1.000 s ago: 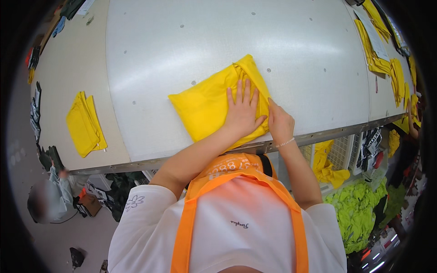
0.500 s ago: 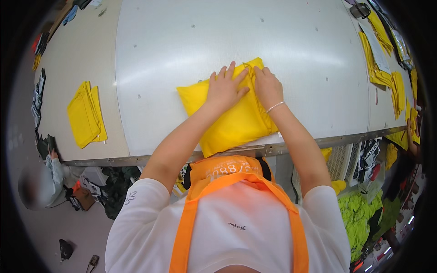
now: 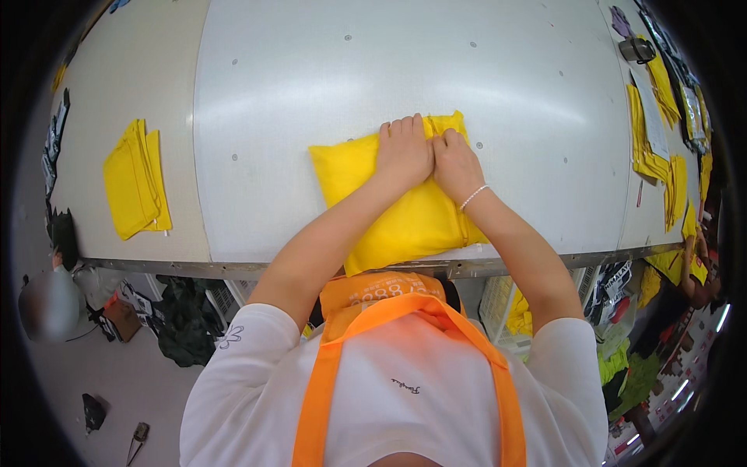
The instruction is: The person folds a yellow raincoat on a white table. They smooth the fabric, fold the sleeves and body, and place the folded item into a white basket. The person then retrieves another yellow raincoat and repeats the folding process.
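Observation:
A plump yellow fabric pouch (image 3: 412,226) lies aslant at the front edge of the table, with its lower corner poking over that edge. Along its right side runs a narrow line that looks like a zip or seam. My left hand (image 3: 405,152) rests on the pouch's upper part, its fingers bent together and gripping the cloth by that line. Right beside it, touching, my right hand (image 3: 459,165) has its fingers curled in a pinch on the same line. The fingertips of both hands are partly hidden, so the exact piece pinched does not show.
Folded yellow cloth pieces (image 3: 136,183) lie on the table's left. At the right are stacked yellow pieces (image 3: 644,148), a white sheet (image 3: 652,117) and a metal cup (image 3: 638,50). A white crate (image 3: 496,300) stands below the table edge. Other people are at both sides.
My left hand has drawn its spread fingers together and moved right, against my right hand. Both now grip at the line. The view has shifted slightly.

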Demonstrator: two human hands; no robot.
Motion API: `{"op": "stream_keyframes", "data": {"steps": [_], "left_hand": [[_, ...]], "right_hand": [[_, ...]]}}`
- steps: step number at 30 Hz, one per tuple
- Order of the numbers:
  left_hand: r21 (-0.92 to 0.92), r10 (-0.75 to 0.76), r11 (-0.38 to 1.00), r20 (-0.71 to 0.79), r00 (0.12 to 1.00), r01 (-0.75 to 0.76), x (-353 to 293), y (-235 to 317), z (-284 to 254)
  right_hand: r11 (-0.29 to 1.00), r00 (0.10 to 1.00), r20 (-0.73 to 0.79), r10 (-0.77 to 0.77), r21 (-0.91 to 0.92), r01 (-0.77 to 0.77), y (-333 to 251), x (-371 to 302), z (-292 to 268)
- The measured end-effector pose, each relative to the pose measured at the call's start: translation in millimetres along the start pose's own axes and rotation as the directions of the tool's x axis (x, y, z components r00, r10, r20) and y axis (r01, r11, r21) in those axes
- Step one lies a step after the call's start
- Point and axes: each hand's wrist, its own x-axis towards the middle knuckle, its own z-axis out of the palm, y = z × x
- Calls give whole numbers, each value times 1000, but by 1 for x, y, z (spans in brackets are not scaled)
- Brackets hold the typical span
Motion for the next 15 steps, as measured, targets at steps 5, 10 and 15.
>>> {"op": "stream_keyframes", "data": {"steps": [5,10,15], "left_hand": [[-57,-85,995,24,996,86,9,0,8],[-188,-295,919,259,920,347,40,-10,3],[-235,-390,864,247,887,446,58,-16,10]], "right_hand": [[959,941,255,222,118,-258,9,49,-20],[941,947,227,228,197,-274,19,57,-10],[932,946,185,268,200,-303,10,52,-17]]}}
